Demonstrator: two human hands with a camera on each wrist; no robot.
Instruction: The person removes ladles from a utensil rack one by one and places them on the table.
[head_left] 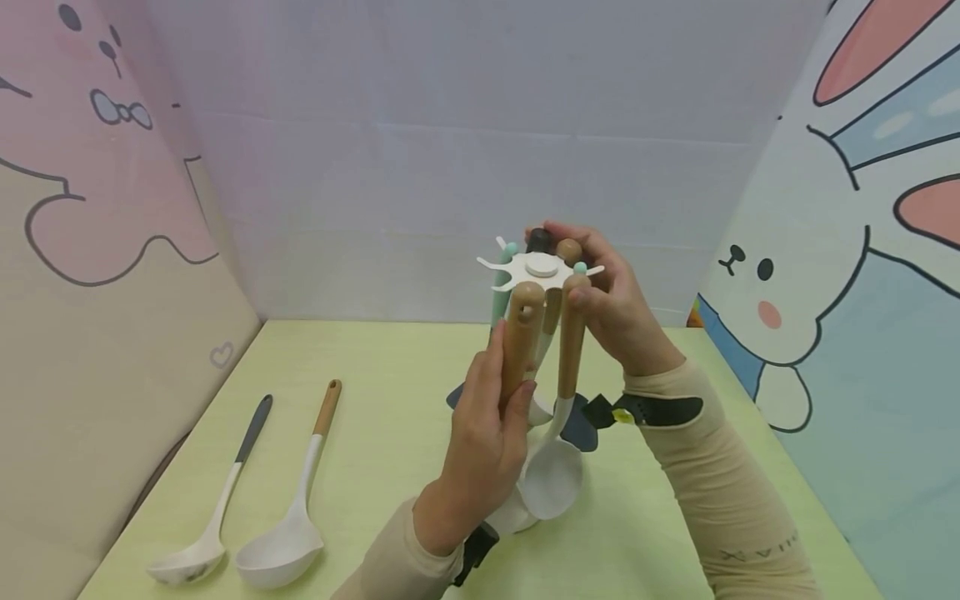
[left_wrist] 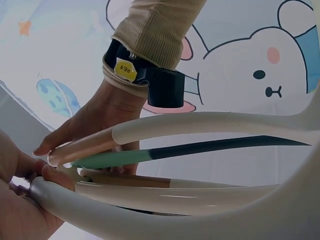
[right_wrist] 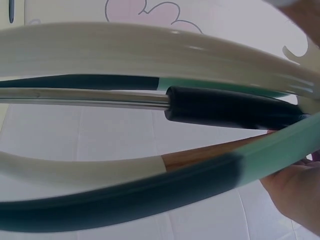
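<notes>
A white rotating utensil rack (head_left: 542,265) with hook arms stands on the table, with several kitchen utensils hanging around it. My left hand (head_left: 480,437) grips the wooden handle (head_left: 522,333) of a white utensil at the rack's near side; its head is mostly hidden. Up at the rack's top, my right hand (head_left: 626,312) has its thumb on the wooden handle of a white ladle (head_left: 553,479) and its fingers reaching behind. A black handle (right_wrist: 230,107) with a metal shaft and green-and-navy handles (right_wrist: 200,172) hang there too.
On the table's left lie a white ladle (head_left: 281,550) with a wooden handle and a white skimmer-like spoon (head_left: 189,562) with a grey handle. Cloth walls with cartoon animals (head_left: 795,275) enclose the pale green table (head_left: 375,417).
</notes>
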